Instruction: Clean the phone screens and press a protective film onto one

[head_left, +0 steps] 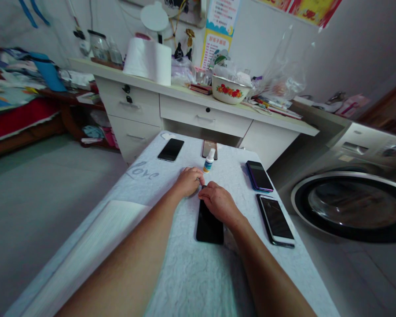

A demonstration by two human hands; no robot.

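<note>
A black phone [210, 224] lies flat on the cloth-covered table [188, 273], its far end under my fingers. My right hand [218, 201] is closed, fingers bent over the phone's far end. My left hand [188, 182] is closed beside it, its fingertips at the phone's far left corner. What either hand's fingertips pinch, if anything, is too small to make out. Just beyond my hands stands a small white spray bottle [209, 161] with a blue label. Behind it lies a gold-coloured phone [210, 149].
Another dark phone [171, 150] lies at the table's far left. Along the right edge lie stacked phones [260, 176] and a white-framed phone [279, 220] on a dark one. Beyond are a white desk [185, 105] and a washing machine [353, 207].
</note>
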